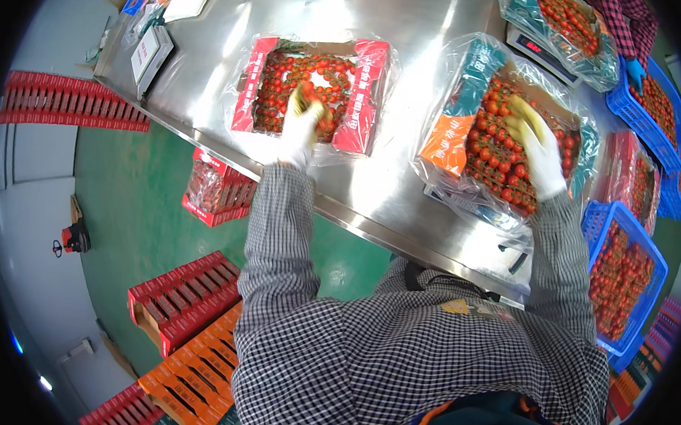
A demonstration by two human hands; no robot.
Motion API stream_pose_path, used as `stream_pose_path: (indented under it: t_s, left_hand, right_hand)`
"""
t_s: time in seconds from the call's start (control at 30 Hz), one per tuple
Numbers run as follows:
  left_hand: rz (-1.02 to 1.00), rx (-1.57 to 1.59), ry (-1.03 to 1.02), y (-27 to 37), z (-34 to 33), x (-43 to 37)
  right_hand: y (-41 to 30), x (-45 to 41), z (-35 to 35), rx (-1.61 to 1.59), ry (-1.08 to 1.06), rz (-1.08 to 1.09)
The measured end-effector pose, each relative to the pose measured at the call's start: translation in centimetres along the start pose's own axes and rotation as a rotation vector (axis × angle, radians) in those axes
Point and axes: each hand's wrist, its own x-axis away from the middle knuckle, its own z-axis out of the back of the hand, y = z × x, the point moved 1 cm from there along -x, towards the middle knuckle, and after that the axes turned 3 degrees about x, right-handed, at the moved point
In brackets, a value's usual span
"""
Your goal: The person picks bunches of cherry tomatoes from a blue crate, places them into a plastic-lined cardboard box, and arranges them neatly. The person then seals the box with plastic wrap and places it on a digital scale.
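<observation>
My left hand (304,122), in a white glove with yellow fingers, is closed on small red tomatoes over a red cardboard box (361,99) lined with clear plastic. Vine tomatoes (270,89) fill most of that box, with a pale gap near its middle. My right hand (533,142), gloved alike, rests on vine tomatoes (496,158) in a teal and orange box (451,134); whether its fingers grip any is not clear. A plastic liner spreads around this box, which sits over a scale partly hidden beneath it.
A steel table (375,210) carries both boxes and a white scale (150,58) at its far left. Blue crates (626,272) of tomatoes stand at right. A co-worker's blue-gloved hand (635,74) is at upper right, near another box (523,1) on a scale. Stacked boxes (186,295) stand lower left.
</observation>
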Motion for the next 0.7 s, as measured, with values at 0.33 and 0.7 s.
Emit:
stream_pose_path:
  t_s: [0.33,0.7]
  left_hand:
    - [0.264,-1.705,0.231,-5.6,3.6,-11.2]
    - [-0.116,-1.725,0.684,-5.8,5.2,-9.5]
  right_hand:
    - [2.7,10.8,7.4,-0.061,0.073,-0.219]
    - [8.7,24.2,21.7,-0.107,0.474,-0.22]
